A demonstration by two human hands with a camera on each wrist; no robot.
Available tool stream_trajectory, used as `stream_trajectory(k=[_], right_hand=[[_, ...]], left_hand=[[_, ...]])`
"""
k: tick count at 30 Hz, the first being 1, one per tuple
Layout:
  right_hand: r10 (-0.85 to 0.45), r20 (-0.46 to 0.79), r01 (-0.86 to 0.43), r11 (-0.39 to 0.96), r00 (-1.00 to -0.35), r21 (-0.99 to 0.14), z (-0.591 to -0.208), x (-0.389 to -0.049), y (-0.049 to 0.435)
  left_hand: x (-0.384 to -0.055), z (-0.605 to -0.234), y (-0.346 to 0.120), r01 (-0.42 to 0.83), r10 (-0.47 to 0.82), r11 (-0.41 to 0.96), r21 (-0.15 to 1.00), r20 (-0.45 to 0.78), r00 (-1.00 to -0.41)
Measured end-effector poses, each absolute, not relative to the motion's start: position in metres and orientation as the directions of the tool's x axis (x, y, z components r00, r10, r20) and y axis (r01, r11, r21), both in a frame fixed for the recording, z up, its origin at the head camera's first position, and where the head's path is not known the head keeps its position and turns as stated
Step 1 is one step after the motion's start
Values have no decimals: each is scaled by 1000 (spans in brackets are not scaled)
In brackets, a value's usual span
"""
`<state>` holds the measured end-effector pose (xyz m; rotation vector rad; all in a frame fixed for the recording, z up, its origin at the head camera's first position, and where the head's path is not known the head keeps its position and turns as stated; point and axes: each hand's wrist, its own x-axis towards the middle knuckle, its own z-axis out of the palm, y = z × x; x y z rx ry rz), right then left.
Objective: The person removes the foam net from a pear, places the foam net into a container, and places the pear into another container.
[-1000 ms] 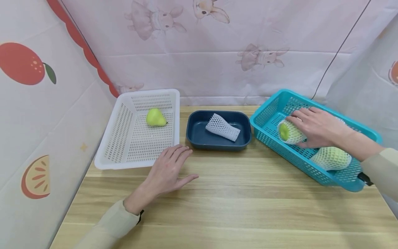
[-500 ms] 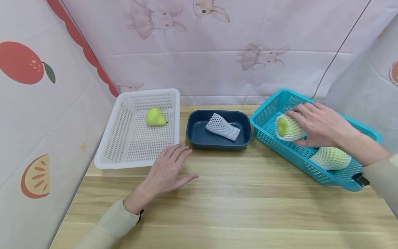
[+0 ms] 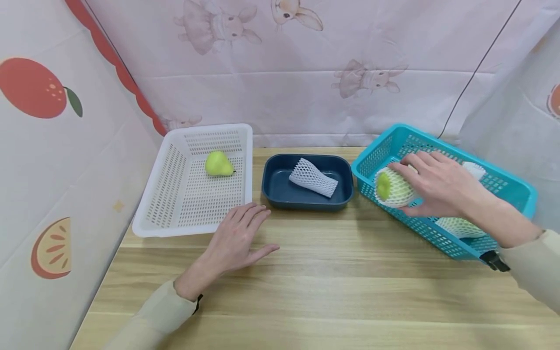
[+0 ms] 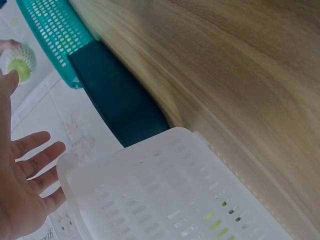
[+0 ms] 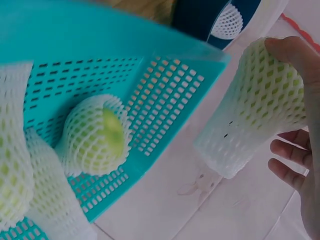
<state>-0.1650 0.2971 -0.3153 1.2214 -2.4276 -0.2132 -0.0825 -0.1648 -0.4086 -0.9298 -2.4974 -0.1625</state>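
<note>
My right hand (image 3: 442,187) grips a green pear (image 3: 395,188) in a white foam net, raised over the left part of the turquoise basket (image 3: 400,129). In the right wrist view, thumb and fingers curl round the netted pear (image 5: 267,85), and the loose end of its net hangs free. Other netted pears (image 5: 95,137) lie in the basket; my right hand partly hides one (image 3: 459,227) in the head view. My left hand (image 3: 236,238), fingers relaxed and spread, is at the near right corner of the white basket (image 3: 192,231) and holds nothing.
A bare green pear (image 3: 218,164) lies in the white basket. Between the two baskets stands a dark blue tray (image 3: 280,201) with an empty foam net (image 3: 312,178) in it. Wooden table (image 3: 315,291) stretches in front, and a printed cloth (image 3: 297,107) hangs behind.
My right hand has lifted the netted pear and carried it a little left, out towards the basket's near side. The left hand has stayed in place.
</note>
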Motion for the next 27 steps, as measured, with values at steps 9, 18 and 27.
stream_trajectory(k=[9,18,27], right_hand=[[-803,289,-753,593,-522,286,-320,-148,274],[-816,303,-780,568,-492,261,-330,-136,252],[-818,335,-798,554,-468,239,-348,-130,236]], left_hand=[[-82,-410,-165,644,591,763,-50,458,-664],[-82,-410,-165,643,589,765,-42,449,-672],[-80,-410,-165,641,586,766,-40,453,-672]])
